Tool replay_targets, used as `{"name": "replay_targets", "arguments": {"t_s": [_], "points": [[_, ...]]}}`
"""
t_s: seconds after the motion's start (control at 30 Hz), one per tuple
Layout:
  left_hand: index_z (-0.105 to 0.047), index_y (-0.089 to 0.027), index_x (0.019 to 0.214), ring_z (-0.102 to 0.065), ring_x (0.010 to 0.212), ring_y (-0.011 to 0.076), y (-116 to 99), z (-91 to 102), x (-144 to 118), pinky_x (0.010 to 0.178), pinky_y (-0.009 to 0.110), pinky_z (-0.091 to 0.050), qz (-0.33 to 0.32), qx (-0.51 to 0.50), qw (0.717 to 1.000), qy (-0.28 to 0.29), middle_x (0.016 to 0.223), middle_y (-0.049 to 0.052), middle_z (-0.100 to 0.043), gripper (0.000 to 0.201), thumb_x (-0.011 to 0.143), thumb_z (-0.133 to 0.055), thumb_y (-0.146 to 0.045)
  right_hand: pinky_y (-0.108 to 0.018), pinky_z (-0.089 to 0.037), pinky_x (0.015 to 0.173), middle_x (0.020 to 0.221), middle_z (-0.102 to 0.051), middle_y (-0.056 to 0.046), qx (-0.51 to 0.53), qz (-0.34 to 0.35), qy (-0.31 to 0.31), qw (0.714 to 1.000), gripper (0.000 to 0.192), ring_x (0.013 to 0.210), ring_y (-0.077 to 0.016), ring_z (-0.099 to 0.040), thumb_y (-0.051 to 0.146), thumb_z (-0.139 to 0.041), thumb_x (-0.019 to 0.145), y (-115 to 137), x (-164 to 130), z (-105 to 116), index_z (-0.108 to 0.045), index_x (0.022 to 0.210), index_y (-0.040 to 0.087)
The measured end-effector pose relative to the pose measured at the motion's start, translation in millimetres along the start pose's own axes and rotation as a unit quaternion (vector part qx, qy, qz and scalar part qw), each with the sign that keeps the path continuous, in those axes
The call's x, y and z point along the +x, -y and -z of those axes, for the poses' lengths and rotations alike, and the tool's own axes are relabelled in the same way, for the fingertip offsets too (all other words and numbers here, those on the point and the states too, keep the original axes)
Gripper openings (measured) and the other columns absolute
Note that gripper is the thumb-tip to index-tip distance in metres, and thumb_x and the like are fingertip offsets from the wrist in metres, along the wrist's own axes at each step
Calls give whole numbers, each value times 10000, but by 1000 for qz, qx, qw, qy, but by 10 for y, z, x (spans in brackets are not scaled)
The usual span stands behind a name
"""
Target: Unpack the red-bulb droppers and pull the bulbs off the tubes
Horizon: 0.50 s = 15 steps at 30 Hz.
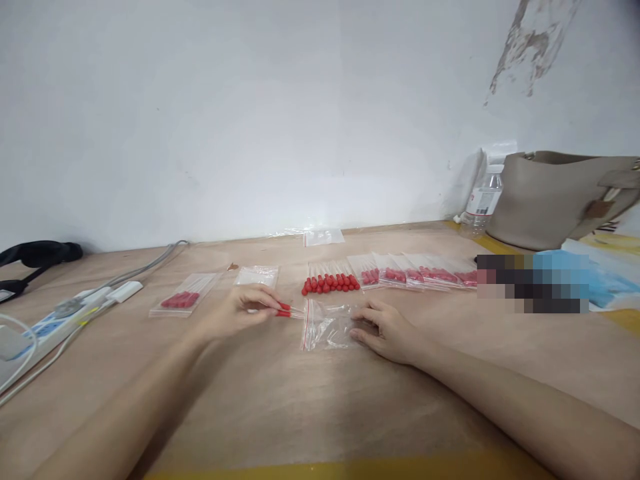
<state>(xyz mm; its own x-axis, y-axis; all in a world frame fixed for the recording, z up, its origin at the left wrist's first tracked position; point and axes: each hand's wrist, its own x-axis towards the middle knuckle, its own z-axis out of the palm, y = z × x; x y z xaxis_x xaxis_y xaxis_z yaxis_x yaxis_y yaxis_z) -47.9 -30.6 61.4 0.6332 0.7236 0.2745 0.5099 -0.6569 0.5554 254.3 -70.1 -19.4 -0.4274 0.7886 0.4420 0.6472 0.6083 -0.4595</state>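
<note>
My left hand [255,308] pinches a couple of droppers [283,310] by their red bulbs. Their thin clear tubes point right, at the red-striped mouth of a clear zip bag [330,327]; whether the tips are inside is hard to see. At the bag's other end, my right hand [385,331] has its fingers and thumb closed on the plastic. Just behind the bag lies a row of loose red-bulbed droppers [330,283], tubes toward the wall. A flat zip bag [257,276] rests behind my left hand.
Left of my hands is a zip bag of red droppers [183,299]; several more filled bags [395,274] overlap on the right. A power strip [55,320] with cables occupies the left side. A plastic bottle [483,203], a grey-beige handbag [555,200] and blue masks [605,277] are at right.
</note>
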Motion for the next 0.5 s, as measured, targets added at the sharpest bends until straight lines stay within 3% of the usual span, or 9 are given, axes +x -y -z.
{"name": "replay_targets", "arguments": {"t_s": [0.1, 0.2, 0.27, 0.33, 0.4, 0.5], "points": [[-665, -215, 772, -596, 797, 136, 17, 408, -44, 674, 260, -503, 11, 57, 996, -61, 866, -13, -649, 114, 747, -569, -272, -280, -431, 663, 853, -549, -55, 4, -1, -2, 1000, 203, 732, -147, -524, 329, -533, 778, -3, 1, -7, -590, 913, 189], [-654, -249, 799, -589, 796, 134, 50, 542, -26, 708, 287, -506, 8, 140, 972, -191, 867, -36, -633, 116, 755, -553, -287, -285, -434, 668, 862, -549, -58, 8, -1, -3, 1000, 207, 725, -144, -523, 326, -533, 778, -8, 1, -14, -590, 922, 189], [-643, -246, 800, -581, 795, 140, 114, 454, 49, 736, 303, -499, -12, 216, 945, -247, 882, -21, -620, 125, 774, -526, -281, -286, -433, 674, 860, -550, -58, 10, -2, -3, 1000, 205, 731, -145, -524, 321, -536, 775, -9, 2, -14, -592, 922, 189], [-631, -221, 811, -572, 832, 163, 213, 273, 162, 784, 329, -480, -47, 284, 926, -246, 918, 15, -609, 165, 807, -473, -267, -285, -432, 681, 860, -551, -58, 12, -2, -2, 1000, 203, 744, -147, -525, 317, -539, 773, -8, 4, -12, -593, 920, 188], [-621, -187, 826, -563, 875, 194, 317, 59, 284, 814, 356, -461, -74, 350, 917, -177, 945, 56, -603, 203, 832, -423, -230, -282, -431, 681, 856, -552, -56, 17, 1, -2, 1000, 202, 749, -147, -524, 312, -540, 772, -7, 6, -10, -593, 922, 188], [-610, -173, 856, -558, 892, 207, 421, -241, 425, 792, 354, -468, -88, 365, 918, -126, 970, 79, -602, 192, 824, -421, -164, -284, -432, 677, 854, -549, -56, 15, 2, 0, 1000, 203, 742, -147, -520, 315, -536, 775, -4, 5, -7, -592, 924, 189]]}}
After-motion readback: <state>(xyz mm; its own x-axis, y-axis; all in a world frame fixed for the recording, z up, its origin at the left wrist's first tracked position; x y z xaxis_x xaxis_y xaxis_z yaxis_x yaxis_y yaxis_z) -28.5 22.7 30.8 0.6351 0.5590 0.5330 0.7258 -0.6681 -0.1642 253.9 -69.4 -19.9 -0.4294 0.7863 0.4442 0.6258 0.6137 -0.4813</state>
